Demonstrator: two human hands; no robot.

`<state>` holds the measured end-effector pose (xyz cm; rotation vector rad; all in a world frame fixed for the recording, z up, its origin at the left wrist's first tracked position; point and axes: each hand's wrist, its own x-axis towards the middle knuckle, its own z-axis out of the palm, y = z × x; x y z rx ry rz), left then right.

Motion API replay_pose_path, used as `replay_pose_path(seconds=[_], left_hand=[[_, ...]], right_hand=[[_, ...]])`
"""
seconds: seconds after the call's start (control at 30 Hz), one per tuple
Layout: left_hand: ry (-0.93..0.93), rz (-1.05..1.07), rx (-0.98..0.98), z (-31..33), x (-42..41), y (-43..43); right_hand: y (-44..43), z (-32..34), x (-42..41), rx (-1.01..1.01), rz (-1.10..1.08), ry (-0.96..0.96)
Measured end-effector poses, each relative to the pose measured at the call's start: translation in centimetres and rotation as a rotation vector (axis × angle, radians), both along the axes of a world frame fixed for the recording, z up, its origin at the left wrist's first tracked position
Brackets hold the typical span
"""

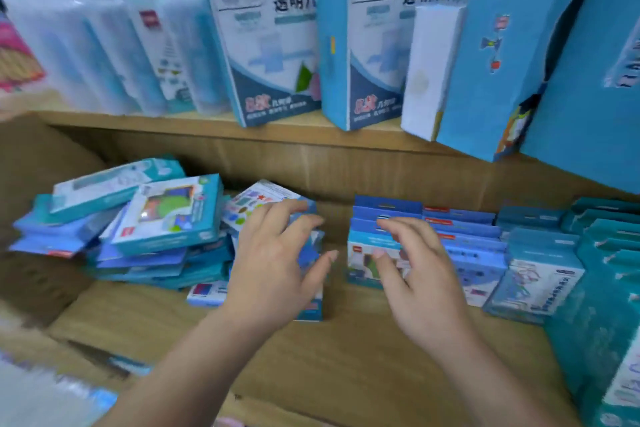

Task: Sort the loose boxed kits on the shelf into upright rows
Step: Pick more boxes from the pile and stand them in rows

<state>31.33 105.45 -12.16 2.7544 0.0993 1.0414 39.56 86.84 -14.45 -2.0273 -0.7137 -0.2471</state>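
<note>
Wooden shelf (346, 357): left hand (273, 263) curled round upright kit (311, 305); right hand (422, 288) fingers (401, 236) spread, empty.

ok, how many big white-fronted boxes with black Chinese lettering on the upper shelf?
2. The first box stands mid-frame, the second box just right of it. Others may be hidden behind them.

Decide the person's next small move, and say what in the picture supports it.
Probably slide the upright kits gripped by the left hand rightward against the standing row: a gap separates them, the right hand hovers open at the row's front, and a loose pile lies left.
</note>
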Motion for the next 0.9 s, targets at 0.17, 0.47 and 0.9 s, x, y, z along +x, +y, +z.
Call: replay_pose_path(seconds=[0.17,0.47,0.9], left_hand=[[-0.103,0.12,0.027,2.5,-5.7,8.6],[-0.06,0.324,-0.081,4.1,-11.0,24.2],[0.58,0.324,-0.156,4.9,-8.0,33.3]], right_hand=[[9.2,2.9,-2.5,-0.028,0.157,-0.074],[21.7,5.8,-6.2,-0.312,0.254,-0.139],[24.8,5.4,-8.7,-0.552,0.142,-0.101]])
